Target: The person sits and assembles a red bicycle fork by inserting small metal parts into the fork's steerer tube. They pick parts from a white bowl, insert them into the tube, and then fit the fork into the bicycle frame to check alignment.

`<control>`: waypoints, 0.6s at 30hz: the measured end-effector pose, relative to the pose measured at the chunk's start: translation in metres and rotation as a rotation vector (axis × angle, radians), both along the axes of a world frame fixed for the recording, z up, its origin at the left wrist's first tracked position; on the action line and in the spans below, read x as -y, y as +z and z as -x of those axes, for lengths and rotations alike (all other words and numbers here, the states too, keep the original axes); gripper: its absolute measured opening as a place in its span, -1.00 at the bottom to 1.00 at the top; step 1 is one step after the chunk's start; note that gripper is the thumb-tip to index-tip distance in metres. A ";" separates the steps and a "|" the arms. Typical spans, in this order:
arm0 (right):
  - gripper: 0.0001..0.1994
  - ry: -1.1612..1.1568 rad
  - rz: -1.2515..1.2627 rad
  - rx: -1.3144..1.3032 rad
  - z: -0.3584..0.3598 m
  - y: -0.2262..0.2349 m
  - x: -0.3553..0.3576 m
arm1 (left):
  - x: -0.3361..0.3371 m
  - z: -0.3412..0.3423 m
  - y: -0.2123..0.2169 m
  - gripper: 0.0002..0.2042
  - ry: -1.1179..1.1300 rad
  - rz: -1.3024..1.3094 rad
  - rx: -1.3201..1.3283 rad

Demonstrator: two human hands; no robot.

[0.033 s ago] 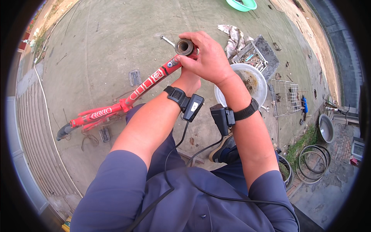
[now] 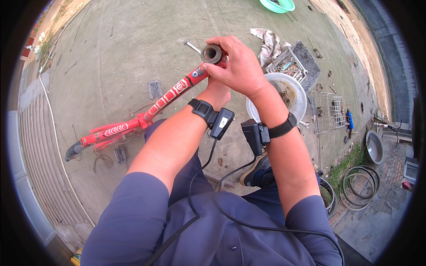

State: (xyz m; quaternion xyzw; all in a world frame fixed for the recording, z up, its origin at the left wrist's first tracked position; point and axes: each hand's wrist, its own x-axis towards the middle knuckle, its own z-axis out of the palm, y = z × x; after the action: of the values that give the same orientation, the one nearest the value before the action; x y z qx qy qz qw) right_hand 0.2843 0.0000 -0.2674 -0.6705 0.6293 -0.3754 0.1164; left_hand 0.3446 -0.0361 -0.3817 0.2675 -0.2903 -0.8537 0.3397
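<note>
A red bicycle frame point(image 2: 168, 95) with white markings slants up from the lower left to between my hands. Its head tube point(image 2: 211, 54), with a brownish metal ring at the open end, faces up toward me. My right hand point(image 2: 238, 66) is closed round this end, thumb on the near side and fingers curled over the far side. Beneath it, my left hand point(image 2: 218, 92) reaches up against the underside of the tube; its fingers are hidden behind the frame and my right hand. Each wrist wears a strapped black device with a cable.
To the right stand a metal basin point(image 2: 299, 94) with dirty residue, a grey tray point(image 2: 309, 66) of tools and a crumpled rag point(image 2: 267, 44). A wrench point(image 2: 192, 46) lies beyond the head tube. Further right are a wire basket point(image 2: 327, 113) and bicycle tyres point(image 2: 360, 188). A green basin point(image 2: 279, 6) sits far off.
</note>
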 end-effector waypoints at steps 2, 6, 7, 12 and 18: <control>-0.45 -0.045 -0.069 0.052 -0.002 0.001 0.001 | 0.000 -0.001 0.000 -0.68 0.003 0.006 0.010; -0.41 -0.101 -0.165 0.115 -0.004 0.000 0.004 | 0.000 -0.003 0.000 -0.68 0.006 0.014 0.019; -0.41 -0.087 -0.126 0.118 -0.004 -0.001 0.004 | -0.001 -0.004 0.000 -0.68 0.007 0.015 0.021; -0.44 0.042 -0.003 0.017 0.004 -0.002 0.002 | 0.000 -0.005 0.001 -0.68 0.008 0.023 0.032; -0.45 0.001 -0.067 0.023 0.002 0.000 0.005 | 0.001 -0.004 0.001 -0.67 0.010 0.033 0.042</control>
State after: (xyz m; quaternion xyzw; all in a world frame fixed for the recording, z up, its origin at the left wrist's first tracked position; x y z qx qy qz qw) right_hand 0.2820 -0.0049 -0.2669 -0.6624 0.6397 -0.3615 0.1463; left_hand 0.3486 -0.0366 -0.3804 0.2810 -0.3099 -0.8414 0.3422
